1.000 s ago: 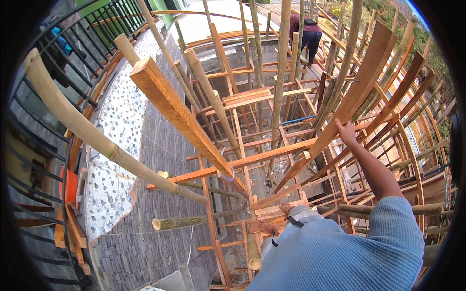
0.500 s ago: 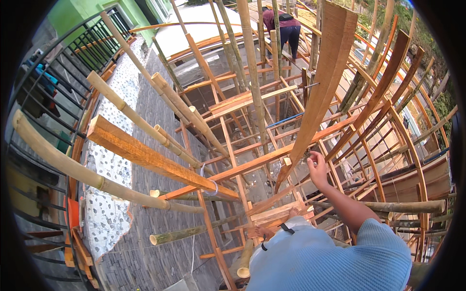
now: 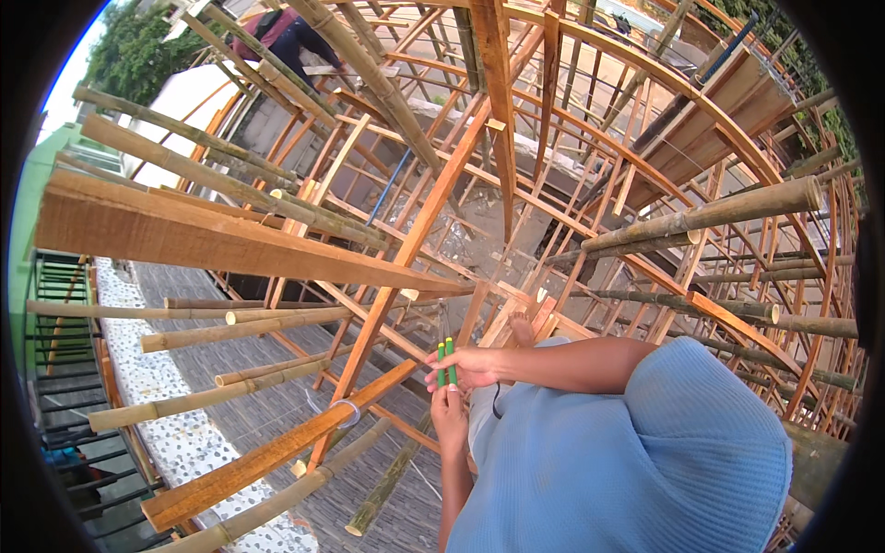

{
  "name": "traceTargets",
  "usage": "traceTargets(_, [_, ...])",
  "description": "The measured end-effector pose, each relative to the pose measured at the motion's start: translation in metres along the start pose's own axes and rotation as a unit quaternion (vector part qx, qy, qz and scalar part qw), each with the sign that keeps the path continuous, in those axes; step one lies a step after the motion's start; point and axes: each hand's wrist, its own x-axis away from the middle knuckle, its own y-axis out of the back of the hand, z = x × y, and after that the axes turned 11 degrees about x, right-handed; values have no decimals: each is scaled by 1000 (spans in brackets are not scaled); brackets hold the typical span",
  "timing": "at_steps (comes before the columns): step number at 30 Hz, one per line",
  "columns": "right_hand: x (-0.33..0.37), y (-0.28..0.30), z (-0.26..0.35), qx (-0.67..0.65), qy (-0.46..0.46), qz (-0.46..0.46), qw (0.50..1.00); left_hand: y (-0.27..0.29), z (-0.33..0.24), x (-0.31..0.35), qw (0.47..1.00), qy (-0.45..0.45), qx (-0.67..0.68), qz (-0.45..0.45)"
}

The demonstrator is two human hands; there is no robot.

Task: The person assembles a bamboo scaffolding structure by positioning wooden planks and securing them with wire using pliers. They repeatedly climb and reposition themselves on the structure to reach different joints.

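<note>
Both my hands now meet in front of my waist; half a second ago only my right hand showed, loosely curled beside a tall beam. My view has swung round too, so the co-worker (image 3: 295,41) who bent near the top centre is now at the upper left.

Between my hands sits a slim pliers-like tool (image 3: 450,348). Its two handles are bright green with yellowish bands at their upper ends, and they stand side by side, nearly upright, with a small gap between them. Thin greyish metal runs up from them towards the beam; its tip is too small to make out. My right hand (image 3: 475,366) comes in from the side, fingers curled across the handles. My left hand (image 3: 449,419), below it, pinches their lower ends.

Just above the tool ends a thick brown beam (image 3: 230,241), reaching in from the left. Lower down, an orange-brown beam (image 3: 277,447) slants away, a pale cord (image 3: 348,415) looped where it crosses a strut. My bare foot (image 3: 521,327) rests on light planks (image 3: 544,318) within a lattice of timber and bamboo poles (image 3: 710,217). To my left run a grey stone-patterned wall (image 3: 221,369), a white speckled strip (image 3: 175,405) and a black railing (image 3: 69,433). Green trees (image 3: 138,51) stand beyond.
</note>
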Motion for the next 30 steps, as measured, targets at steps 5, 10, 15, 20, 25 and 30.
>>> traceTargets(5, [-3,83,56,-26,63,-194,979,-33,-30,-74,965,-144,-213,44])
traceTargets(10, [60,203,62,-26,106,-537,837,-16,-85,-132,979,-182,-36,-82])
traceTargets(15, [178,288,43,-170,183,-624,740,-33,-99,-145,963,-104,-134,211])
traceTargets(20, [267,311,26,-328,327,-578,672,-124,-144,-156,944,-122,-27,305])
traceTargets(25, [340,327,26,-483,356,-713,363,-251,-302,-211,864,-411,157,246])
traceTargets(30, [450,344,35,-372,321,-849,195,-395,-504,-259,772,-615,74,146])
